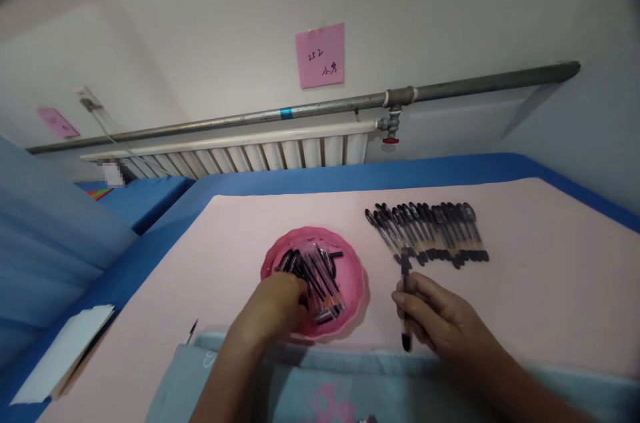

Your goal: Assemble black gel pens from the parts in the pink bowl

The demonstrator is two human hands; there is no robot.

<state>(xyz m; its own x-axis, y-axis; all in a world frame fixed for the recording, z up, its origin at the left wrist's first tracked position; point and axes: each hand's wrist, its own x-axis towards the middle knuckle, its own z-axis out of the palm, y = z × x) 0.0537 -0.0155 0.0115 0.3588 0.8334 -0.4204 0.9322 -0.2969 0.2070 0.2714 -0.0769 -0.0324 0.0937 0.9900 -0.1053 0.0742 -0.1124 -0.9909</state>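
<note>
Black-capped pen (pixel 405 271) stood nearly upright in the right grip (pixel 437 316), pinched between thumb and fingers, one black end rising above the fingertips and the other hanging below them. Just beyond that grip, a row of pens (pixel 433 233) lay side by side on a pink sheet (pixel 215 249), the nearest ones close to the held pen's upper end.

To the left of the right grip sat a pink scalloped bowl (pixel 354 283), with the left grip (pixel 283 296) reaching over its near left edge. The fingers there curled down among loose pen parts (pixel 320 279), clear barrels and black caps; they were partly hidden, so I could not tell whether they had closed on anything. A blue-green cloth (pixel 295 376) lay on the near side of both grips. Well to the left of the left grip rested a white flat stack (pixel 65 349).
</note>
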